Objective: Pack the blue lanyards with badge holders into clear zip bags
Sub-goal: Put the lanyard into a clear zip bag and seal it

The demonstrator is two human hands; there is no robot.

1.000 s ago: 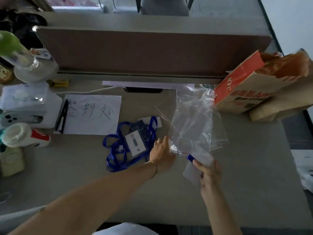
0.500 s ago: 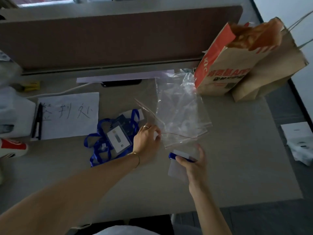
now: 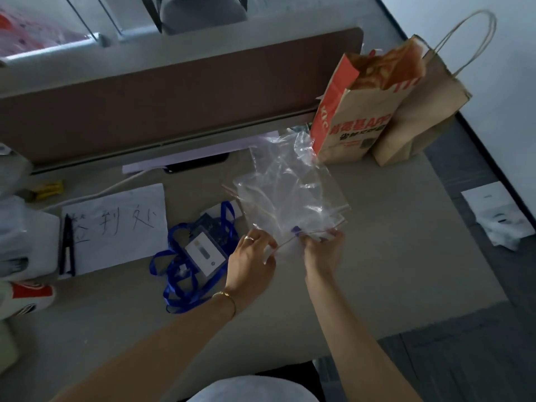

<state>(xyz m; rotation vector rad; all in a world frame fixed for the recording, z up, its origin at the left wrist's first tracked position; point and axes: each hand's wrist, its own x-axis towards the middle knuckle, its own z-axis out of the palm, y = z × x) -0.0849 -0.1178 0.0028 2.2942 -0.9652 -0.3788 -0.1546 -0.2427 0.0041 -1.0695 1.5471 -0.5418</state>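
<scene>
A clear zip bag (image 3: 290, 198) is lifted above the desk with its mouth towards me. My left hand (image 3: 252, 256) pinches the left side of the bag's mouth. My right hand (image 3: 323, 248) grips a badge holder with a blue lanyard end (image 3: 296, 230) right at the bag's mouth. More clear bags lie under the raised one. A pile of blue lanyards with a badge holder (image 3: 200, 253) lies on the desk just left of my left hand.
Two paper bags (image 3: 362, 117) stand at the back right. A handwritten white sheet (image 3: 116, 227) with a black pen (image 3: 67, 245) lies to the left. A brown divider (image 3: 174, 91) bounds the desk's far side. The desk's right edge (image 3: 470, 245) drops to the floor.
My right hand rose with the badge holder from below the bag up to its mouth. My left hand stayed on the bag's mouth. The camera view shifted to the left.
</scene>
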